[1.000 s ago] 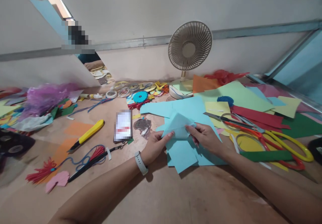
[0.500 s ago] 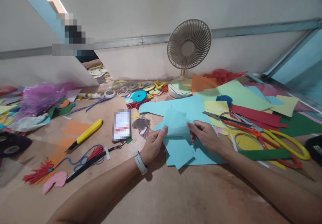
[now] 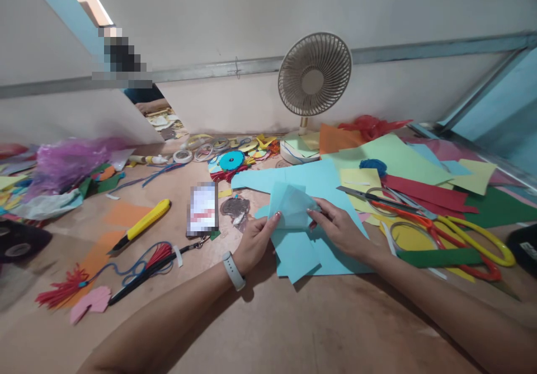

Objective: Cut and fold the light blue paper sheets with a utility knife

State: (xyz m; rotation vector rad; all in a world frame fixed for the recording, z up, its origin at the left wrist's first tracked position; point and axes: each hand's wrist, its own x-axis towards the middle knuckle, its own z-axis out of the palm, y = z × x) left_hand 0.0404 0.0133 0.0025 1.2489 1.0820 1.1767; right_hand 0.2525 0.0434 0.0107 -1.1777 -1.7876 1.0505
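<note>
My left hand (image 3: 254, 242) and my right hand (image 3: 339, 229) pinch a small folded piece of light blue paper (image 3: 289, 207) from either side, holding it just above the brown table (image 3: 268, 318). Larger light blue sheets (image 3: 310, 251) lie flat under it. A white watch band sits on my left wrist (image 3: 233, 270).
A small desk fan (image 3: 312, 85) stands at the back. Scissors with orange and yellow handles (image 3: 444, 231) lie on coloured sheets at right. A phone (image 3: 202, 209), a yellow utility knife (image 3: 142, 224), red tassels, tape rolls and purple plastic (image 3: 71, 161) are at left.
The folded blue paper has been turned and lifted slightly between both hands; my left fingers moved up along its left edge. The view shifted a little.
</note>
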